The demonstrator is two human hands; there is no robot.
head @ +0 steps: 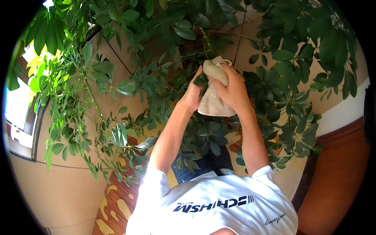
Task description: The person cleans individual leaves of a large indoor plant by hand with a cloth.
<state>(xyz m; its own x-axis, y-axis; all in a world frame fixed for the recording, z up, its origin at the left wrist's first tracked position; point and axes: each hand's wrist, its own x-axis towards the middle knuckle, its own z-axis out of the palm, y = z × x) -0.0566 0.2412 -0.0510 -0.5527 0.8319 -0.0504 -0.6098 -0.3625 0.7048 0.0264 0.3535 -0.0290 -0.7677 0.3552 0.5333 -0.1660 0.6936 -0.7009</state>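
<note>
A beige ribbed cloth (216,97) is bunched in my right hand (233,86), whose thumb and fingers press into its folds. My left hand (192,92) is at the cloth's left side, its fingers behind a dark green leaf (201,80) that lies between the palm and the cloth. Whether the left fingers grip that leaf is partly hidden. Around both hands spreads a large leafy houseplant (158,79), which looks like a schefflera. One of its thin stems (205,41) rises just beyond the cloth.
Leafy branches (296,102) hang on the right, and sunlit foliage (44,70) on the left. A bright window (19,102) is at the far left. Beige wall panels (58,188) and a patterned brown rug (114,205) lie lower left. Brown wooden furniture (337,176) stands lower right.
</note>
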